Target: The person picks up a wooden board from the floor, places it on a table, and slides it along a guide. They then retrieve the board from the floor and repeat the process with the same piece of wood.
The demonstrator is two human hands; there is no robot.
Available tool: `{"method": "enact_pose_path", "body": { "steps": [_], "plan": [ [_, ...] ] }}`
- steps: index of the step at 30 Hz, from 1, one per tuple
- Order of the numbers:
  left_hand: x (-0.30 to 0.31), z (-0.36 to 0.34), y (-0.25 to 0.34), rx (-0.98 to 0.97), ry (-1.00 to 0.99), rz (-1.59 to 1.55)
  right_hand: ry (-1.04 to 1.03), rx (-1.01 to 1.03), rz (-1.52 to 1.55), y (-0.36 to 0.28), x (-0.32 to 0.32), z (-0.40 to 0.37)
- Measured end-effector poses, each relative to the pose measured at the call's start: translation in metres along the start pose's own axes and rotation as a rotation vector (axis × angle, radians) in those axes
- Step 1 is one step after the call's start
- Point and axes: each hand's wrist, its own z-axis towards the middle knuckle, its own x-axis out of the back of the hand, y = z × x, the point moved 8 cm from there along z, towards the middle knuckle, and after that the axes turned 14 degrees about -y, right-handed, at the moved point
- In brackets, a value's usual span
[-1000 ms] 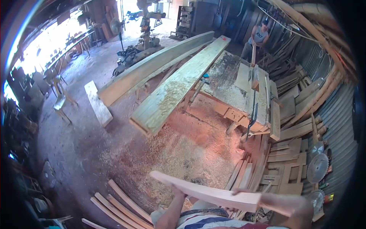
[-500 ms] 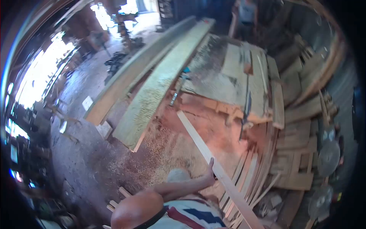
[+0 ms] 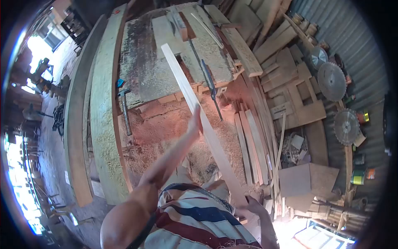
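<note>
A long, pale wooden strip (image 3: pixel 215 145) slants across the middle of the view, from the workbench down to my right side. My left hand (image 3: pixel 195 123) is closed round it about halfway along, with the thumb lying up its side. At its lower end my right hand (image 3: pixel 251 205) grips the strip close to my body; part of that hand is hidden. The strip's far end hangs over the sawdust-covered workbench (image 3: pixel 143 79).
On the left lie two long thick planks (image 3: pixel 103 124), shavings on one. A hammer (image 3: pixel 124 108) hangs at the bench edge. More strips (image 3: pixel 253 149) lie on the right, by stacked boards. Circular saw blades (image 3: pixel 331 81) hang along the corrugated wall (image 3: pixel 365 62). Sawdust covers the floor.
My view has turned right, towards the bench and wall. The strip's far end has risen from above the floor to over the bench. My right hand has come into view on its lower end.
</note>
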Motion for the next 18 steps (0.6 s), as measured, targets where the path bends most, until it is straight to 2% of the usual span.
{"method": "enact_pose_path", "body": {
  "steps": [1, 3, 4, 5, 6, 7, 9, 12, 15, 18],
  "plan": [
    [0.012, 0.032, 0.015, -0.035, 0.016, 0.031, 0.007, 0.148, 0.142, -0.023, -0.007, 0.019],
    [0.035, 0.084, 0.045, -0.088, 0.017, 0.124, 0.095, 0.372, 0.236, -0.043, -0.009, 0.068],
    [0.046, 0.104, 0.059, -0.108, 0.001, 0.184, 0.120, 0.438, 0.236, -0.064, -0.012, 0.075],
    [0.071, 0.153, 0.050, -0.114, -0.005, 0.220, 0.146, 0.506, 0.236, -0.089, -0.012, 0.082],
    [0.070, 0.159, 0.055, -0.163, 0.011, 0.307, 0.170, 0.572, 0.232, -0.104, -0.010, 0.086],
    [0.069, 0.164, 0.060, -0.212, 0.033, 0.395, 0.159, 0.533, 0.341, -0.103, -0.007, 0.099],
    [0.027, 0.099, 0.106, -0.390, 0.122, 0.685, 0.131, 0.447, 0.560, -0.093, -0.003, 0.127],
    [-0.011, 0.065, 0.160, -0.664, 0.376, 0.995, 0.243, 0.535, 0.430, -0.098, 0.016, 0.135],
    [-0.024, 0.083, 0.162, -0.862, 0.496, 0.991, 0.307, 0.517, 0.392, -0.086, 0.029, 0.154],
    [-0.020, 0.117, 0.165, -0.724, 0.431, 1.024, 0.335, 0.491, 0.407, -0.090, 0.042, 0.170]
  ]
}}
